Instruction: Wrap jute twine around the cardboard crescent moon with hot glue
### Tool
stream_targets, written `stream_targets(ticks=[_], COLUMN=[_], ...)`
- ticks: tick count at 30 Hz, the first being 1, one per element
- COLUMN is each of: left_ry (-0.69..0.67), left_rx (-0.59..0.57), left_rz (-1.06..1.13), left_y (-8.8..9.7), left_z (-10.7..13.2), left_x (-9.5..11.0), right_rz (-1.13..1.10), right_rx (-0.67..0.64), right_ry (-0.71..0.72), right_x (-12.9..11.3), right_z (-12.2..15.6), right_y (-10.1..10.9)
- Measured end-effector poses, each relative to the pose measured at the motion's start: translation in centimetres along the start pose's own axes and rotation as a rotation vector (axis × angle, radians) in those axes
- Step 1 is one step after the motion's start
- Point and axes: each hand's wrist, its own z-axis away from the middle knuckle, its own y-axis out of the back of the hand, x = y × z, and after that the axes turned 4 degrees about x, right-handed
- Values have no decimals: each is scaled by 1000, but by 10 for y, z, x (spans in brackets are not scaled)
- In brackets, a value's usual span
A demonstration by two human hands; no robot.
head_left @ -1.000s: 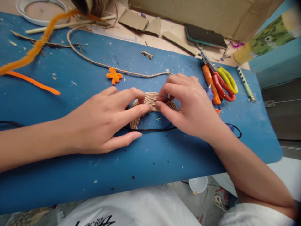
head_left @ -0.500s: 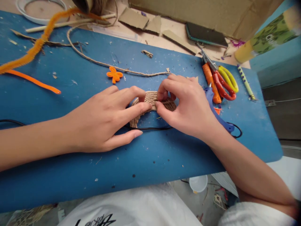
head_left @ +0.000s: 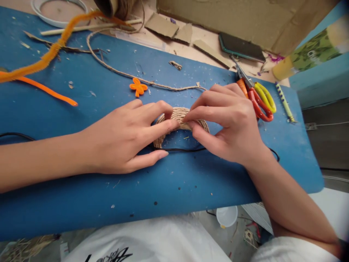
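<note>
A small arch wound with rows of twine (head_left: 178,113) lies on the blue mat, with a bare strip of cardboard along its inner edge. My left hand (head_left: 128,136) rests over its left side, fingers spread and the fingertips pressing on the rows. At the arch's right half, my right hand (head_left: 226,122) pinches the twine (head_left: 169,87) with thumb and fingertips close to the surface; the exact grip is partly hidden. This loose strand runs from the upper left and passes behind the right hand. An orange felt flower (head_left: 138,87) lies just beyond the arch.
Scissors (head_left: 260,103) with red and yellow handles lie right of my right hand. A black cord (head_left: 182,150) crosses below the arch. Orange pipe cleaner (head_left: 51,54), cardboard scraps (head_left: 162,24), a phone (head_left: 241,47) and a patterned stick (head_left: 285,102) lie around the mat.
My right hand has shifted slightly right and turned, now covering the blue tool beside it. My left hand stays on the arch. The whole view has shifted a little.
</note>
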Motion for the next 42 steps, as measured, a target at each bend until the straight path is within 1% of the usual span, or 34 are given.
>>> stream_targets(ticks=[3, 7, 13, 17, 19, 23, 29, 35, 39, 42], left_ry=[-9, -61, -27, -12, -9, -39, -22, -19, -58, -71], left_rx=[-1, 11, 55, 30, 27, 60, 19, 39, 50, 55], left_rz=[-4, -20, 18, 10, -5, -29, -11, -3, -16, -32], left_y=[0, -2, -6, -4, -4, -5, -1, -3, -5, -6], left_z=[0, -1, 1, 1, 1, 1, 1, 2, 1, 1], left_x=[-2, -4, -3, -3, -3, -4, 0, -1, -4, -5], right_rz=[3, 24, 22, 18, 14, 25, -4, 24, -12, -60], right_rx=[-10, -33, 3, -3, -2, -26, -12, -28, 1, 65], right_ry=[27, 6, 55, 59, 57, 35, 29, 14, -9, -24], right_x=[3, 4, 4, 5, 5, 5, 5, 2, 2, 3], right_z=[0, 0, 1, 2, 2, 2, 2, 2, 2, 1], right_y=[-3, -5, -5, -5, -6, -6, -7, -8, -8, -6])
